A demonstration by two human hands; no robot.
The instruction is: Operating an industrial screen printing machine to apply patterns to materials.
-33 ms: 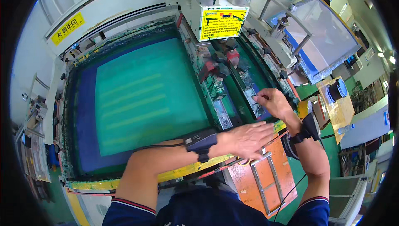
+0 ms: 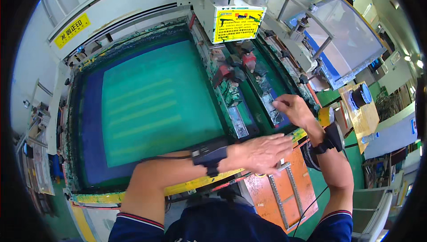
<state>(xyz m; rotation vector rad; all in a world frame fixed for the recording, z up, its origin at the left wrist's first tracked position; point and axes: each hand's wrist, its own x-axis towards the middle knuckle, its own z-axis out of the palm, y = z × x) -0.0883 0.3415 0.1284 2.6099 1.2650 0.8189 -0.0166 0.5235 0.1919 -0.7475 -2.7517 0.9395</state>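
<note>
My left hand (image 2: 262,154) lies flat, fingers stretched out, over the front edge of a printing screen (image 2: 147,104). It holds nothing. The screen has green-stained mesh with several pale stripes and a dark blue border. My right hand (image 2: 296,112) is curled, thumb and fingertips pinched together, beside the near end of a metal squeegee bar (image 2: 270,105). Whatever is in the pinch, if anything, is too small to make out. Another ink-stained bar (image 2: 238,122) runs alongside, to the left. Both wrists wear black strapped devices.
A white machine head (image 2: 235,22) with a yellow label hangs above the bars. An orange board (image 2: 262,193) with a metal frame lies below my hands. At the right are a framed screen (image 2: 349,42), a yellow tape roll (image 2: 326,116) and a blue-topped dark container (image 2: 362,94).
My left hand and forearm have shifted slightly left and toward me. My right hand has barely moved and keeps its pinch.
</note>
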